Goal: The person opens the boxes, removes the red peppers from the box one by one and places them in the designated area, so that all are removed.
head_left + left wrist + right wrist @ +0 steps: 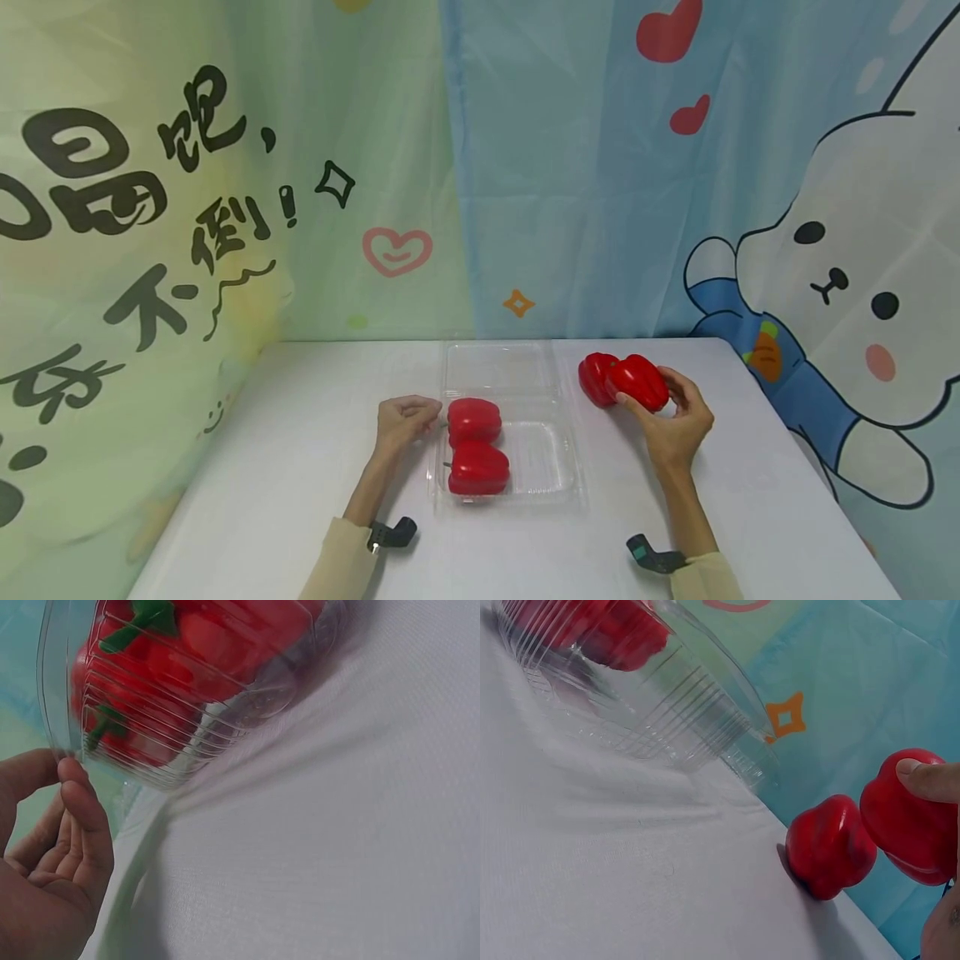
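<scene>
A clear plastic clamshell box [542,458] lies with its lid folded back. Two red bell peppers, a rear one [474,419] and a front one [478,468], sit in the left part of its base, green stems toward the left wall. At that side my left hand [407,425] pinches the box's rim [51,697] between thumb and fingertips. My right hand [675,425] grips another red bell pepper [909,817], held above the table to the right of the box. Just left of it, a fourth pepper [829,849] stands on the table, partly overlapped in the head view.
The white-covered table [285,467] ends at the back against a printed curtain [540,167]. The box's transparent lid [495,367] reaches close to that back edge. Each wrist carries a small dark camera, such as the left one [393,533].
</scene>
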`<control>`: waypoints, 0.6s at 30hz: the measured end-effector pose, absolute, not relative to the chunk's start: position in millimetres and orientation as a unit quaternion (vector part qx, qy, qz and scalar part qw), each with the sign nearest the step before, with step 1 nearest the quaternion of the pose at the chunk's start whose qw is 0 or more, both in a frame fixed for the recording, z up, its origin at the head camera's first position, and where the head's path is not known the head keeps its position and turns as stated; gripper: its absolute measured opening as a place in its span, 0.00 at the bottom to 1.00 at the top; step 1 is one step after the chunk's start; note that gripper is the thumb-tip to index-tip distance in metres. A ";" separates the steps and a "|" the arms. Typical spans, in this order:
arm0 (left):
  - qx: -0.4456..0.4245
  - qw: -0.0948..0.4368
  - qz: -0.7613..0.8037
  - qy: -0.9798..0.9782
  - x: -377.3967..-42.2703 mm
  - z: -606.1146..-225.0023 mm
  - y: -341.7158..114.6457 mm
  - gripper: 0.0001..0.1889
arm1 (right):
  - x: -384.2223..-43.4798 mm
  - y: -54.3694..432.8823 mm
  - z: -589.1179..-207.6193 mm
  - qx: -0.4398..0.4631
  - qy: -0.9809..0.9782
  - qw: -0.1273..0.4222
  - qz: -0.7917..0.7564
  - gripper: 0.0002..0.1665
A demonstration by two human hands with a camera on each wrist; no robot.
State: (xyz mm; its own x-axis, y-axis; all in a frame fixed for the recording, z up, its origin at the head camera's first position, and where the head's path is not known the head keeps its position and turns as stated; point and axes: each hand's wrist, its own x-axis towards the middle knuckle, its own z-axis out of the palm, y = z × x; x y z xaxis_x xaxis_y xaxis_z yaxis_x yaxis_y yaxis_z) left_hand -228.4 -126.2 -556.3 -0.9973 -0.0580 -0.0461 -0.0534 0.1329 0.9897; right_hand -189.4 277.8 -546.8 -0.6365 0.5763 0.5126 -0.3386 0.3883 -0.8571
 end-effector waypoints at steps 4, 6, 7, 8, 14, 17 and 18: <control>0.041 0.001 -0.656 -0.754 -226.9 -555.4 -125.4 0.10 | -187.7 278.7 -548.2 -0.102 -0.720 0.421 0.543 0.40; 0.043 0.000 -0.655 -0.755 -227.2 -555.8 -125.5 0.11 | -187.3 278.9 -548.9 -0.108 -0.718 0.424 0.542 0.40; 0.043 -0.001 -0.654 -0.755 -227.6 -556.3 -125.6 0.11 | -187.3 279.1 -549.2 -0.110 -0.716 0.425 0.542 0.39; 0.043 -0.001 -0.653 -0.756 -228.0 -557.1 -125.6 0.11 | -187.1 279.2 -549.1 -0.112 -0.716 0.426 0.541 0.39; 0.042 0.000 -0.650 -0.759 -228.5 -556.7 -126.2 0.11 | -188.2 281.2 -550.7 -0.128 -0.713 0.430 0.539 0.37; 0.044 -0.001 -0.652 -0.757 -228.1 -555.9 -126.2 0.11 | -188.2 281.7 -552.1 -0.139 -0.708 0.433 0.540 0.37; 0.043 -0.001 -0.654 -0.755 -228.4 -556.0 -126.0 0.10 | -188.2 281.7 -552.3 -0.143 -0.708 0.433 0.539 0.37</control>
